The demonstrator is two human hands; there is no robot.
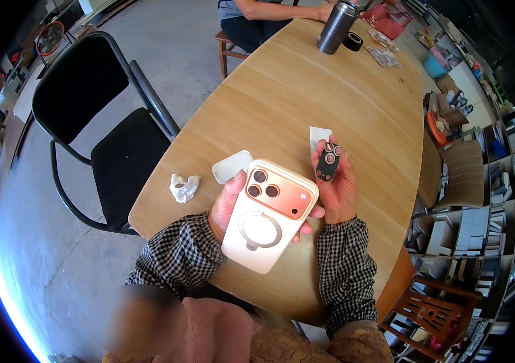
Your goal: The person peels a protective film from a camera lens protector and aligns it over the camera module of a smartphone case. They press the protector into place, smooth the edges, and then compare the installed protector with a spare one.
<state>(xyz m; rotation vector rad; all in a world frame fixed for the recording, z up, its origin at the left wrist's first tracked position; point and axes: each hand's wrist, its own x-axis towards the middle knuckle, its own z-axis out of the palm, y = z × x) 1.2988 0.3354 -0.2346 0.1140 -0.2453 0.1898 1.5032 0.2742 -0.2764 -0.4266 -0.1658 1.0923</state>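
Note:
My left hand (224, 209) grips a smartphone (269, 218) with its back turned up. The phone has an orange camera panel with dark lenses and a pale case with a round grey ring stand. Fingertips of that hand wrap round the phone's right edge. To the right of it, my right hand (340, 196) holds a small black camera lens protector holder (328, 162) carrying several round, metal-rimmed pieces. Behind the phone a white shallow tray (232, 166) lies on the table. A crumpled white tissue (184, 187) is left of my left hand. Beyond my right fingers lies a white card (319, 134).
The wooden table (269, 97) bears a dark tumbler (337, 27), a black tape roll (353, 41) and clear plastic packets (383, 57) at its far end. Another person (257, 18) sits there. A black chair (121, 145) stands left; shelves (463, 233) line the right.

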